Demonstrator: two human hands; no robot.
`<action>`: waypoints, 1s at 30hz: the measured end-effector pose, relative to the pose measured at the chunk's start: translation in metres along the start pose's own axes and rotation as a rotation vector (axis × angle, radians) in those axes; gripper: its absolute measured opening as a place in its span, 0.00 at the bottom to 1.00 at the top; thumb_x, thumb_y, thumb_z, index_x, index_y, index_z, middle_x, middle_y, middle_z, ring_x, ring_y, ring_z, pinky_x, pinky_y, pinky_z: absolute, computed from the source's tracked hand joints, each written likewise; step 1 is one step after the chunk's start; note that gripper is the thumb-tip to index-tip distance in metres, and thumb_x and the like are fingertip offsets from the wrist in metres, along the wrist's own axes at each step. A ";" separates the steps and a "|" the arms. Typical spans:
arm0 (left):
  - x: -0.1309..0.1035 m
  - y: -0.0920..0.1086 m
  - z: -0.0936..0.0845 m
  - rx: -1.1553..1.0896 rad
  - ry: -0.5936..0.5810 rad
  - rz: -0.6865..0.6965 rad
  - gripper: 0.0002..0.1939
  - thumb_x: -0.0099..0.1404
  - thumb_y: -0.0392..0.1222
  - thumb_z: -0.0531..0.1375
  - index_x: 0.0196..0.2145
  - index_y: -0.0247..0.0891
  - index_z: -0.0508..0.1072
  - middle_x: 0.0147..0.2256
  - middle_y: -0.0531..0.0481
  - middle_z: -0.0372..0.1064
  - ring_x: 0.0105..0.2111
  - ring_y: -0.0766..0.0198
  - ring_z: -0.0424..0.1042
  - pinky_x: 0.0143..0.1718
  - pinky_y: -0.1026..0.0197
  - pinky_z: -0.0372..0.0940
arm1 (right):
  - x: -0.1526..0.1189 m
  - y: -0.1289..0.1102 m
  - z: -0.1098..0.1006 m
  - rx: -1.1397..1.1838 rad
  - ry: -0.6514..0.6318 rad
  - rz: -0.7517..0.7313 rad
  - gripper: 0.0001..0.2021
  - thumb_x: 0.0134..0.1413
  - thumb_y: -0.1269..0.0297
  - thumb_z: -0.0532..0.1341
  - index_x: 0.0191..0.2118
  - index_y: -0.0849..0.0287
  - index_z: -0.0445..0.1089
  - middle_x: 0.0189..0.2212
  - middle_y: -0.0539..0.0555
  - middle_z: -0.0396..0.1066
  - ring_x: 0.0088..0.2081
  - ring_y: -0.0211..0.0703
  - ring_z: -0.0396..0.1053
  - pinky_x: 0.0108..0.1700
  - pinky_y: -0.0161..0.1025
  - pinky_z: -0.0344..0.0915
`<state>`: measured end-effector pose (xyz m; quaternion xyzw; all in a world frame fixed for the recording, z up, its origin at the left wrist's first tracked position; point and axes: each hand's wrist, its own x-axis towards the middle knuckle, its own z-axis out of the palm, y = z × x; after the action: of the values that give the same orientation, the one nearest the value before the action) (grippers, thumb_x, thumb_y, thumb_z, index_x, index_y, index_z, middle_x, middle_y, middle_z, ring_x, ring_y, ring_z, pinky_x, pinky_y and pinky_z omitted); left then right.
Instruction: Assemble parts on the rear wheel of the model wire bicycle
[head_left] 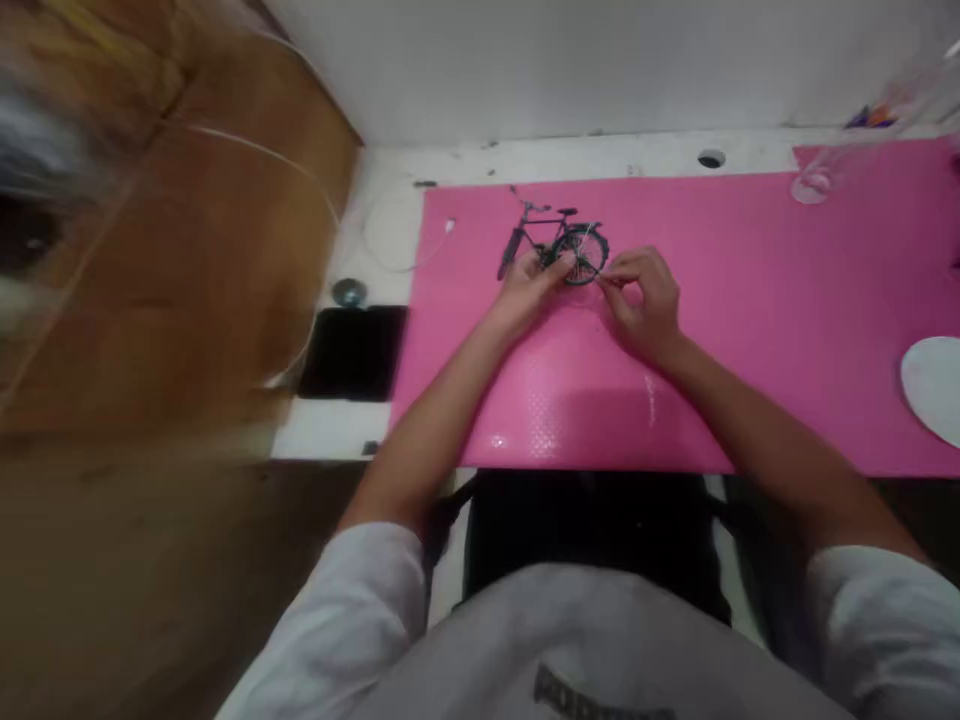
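1. Pink mat [750,300] covers a white desk [390,200] against a white wall; brown boards sit to the left.
2. Mini bicycle [559,243] stands near the mat's far edge.
3. Left hand [525,290] fingers pinch its frame; right hand [645,295] pinches by the rear wheel.
4. Lots of bare mat to the right.

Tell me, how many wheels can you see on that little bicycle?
1 clear wheel: the rear wheel of the model bicycle, between the left hand and right hand. The front wheel shows only edge-on.
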<state>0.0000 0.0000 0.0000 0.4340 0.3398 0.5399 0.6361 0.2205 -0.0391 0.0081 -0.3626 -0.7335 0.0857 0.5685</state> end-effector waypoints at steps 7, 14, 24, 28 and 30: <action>-0.005 0.010 0.001 0.029 0.007 0.001 0.29 0.59 0.56 0.89 0.49 0.45 0.83 0.46 0.49 0.88 0.52 0.54 0.90 0.59 0.53 0.81 | -0.001 0.000 -0.001 0.006 -0.066 0.069 0.21 0.81 0.35 0.67 0.45 0.46 0.84 0.42 0.58 0.85 0.48 0.59 0.84 0.56 0.66 0.87; -0.003 0.003 0.003 0.104 0.074 0.075 0.38 0.49 0.63 0.92 0.48 0.44 0.83 0.45 0.49 0.88 0.51 0.54 0.88 0.60 0.51 0.81 | 0.001 -0.001 -0.004 0.011 -0.178 0.047 0.18 0.82 0.38 0.69 0.48 0.45 0.87 0.44 0.56 0.87 0.47 0.57 0.83 0.55 0.62 0.84; 0.005 -0.001 -0.009 0.153 0.200 0.113 0.35 0.52 0.61 0.91 0.46 0.44 0.83 0.45 0.50 0.88 0.48 0.57 0.87 0.56 0.53 0.82 | -0.001 0.021 -0.006 -0.102 -0.627 0.048 0.07 0.78 0.55 0.74 0.50 0.46 0.93 0.56 0.60 0.87 0.65 0.68 0.74 0.73 0.73 0.70; 0.002 0.003 -0.004 0.148 0.223 0.070 0.34 0.51 0.56 0.92 0.46 0.43 0.82 0.46 0.49 0.88 0.49 0.56 0.87 0.58 0.54 0.82 | 0.000 0.017 -0.006 -0.117 -0.670 0.070 0.08 0.79 0.58 0.71 0.48 0.48 0.92 0.54 0.61 0.86 0.66 0.69 0.71 0.73 0.74 0.68; 0.001 0.006 -0.002 0.145 0.224 0.055 0.34 0.51 0.55 0.91 0.46 0.43 0.82 0.46 0.48 0.88 0.50 0.55 0.88 0.58 0.53 0.82 | 0.001 0.015 -0.006 -0.132 -0.684 0.079 0.09 0.80 0.58 0.70 0.48 0.49 0.90 0.54 0.62 0.86 0.66 0.70 0.71 0.73 0.73 0.68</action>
<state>-0.0041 0.0014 0.0048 0.4250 0.4349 0.5762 0.5462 0.2327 -0.0289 0.0029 -0.3768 -0.8710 0.1764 0.2613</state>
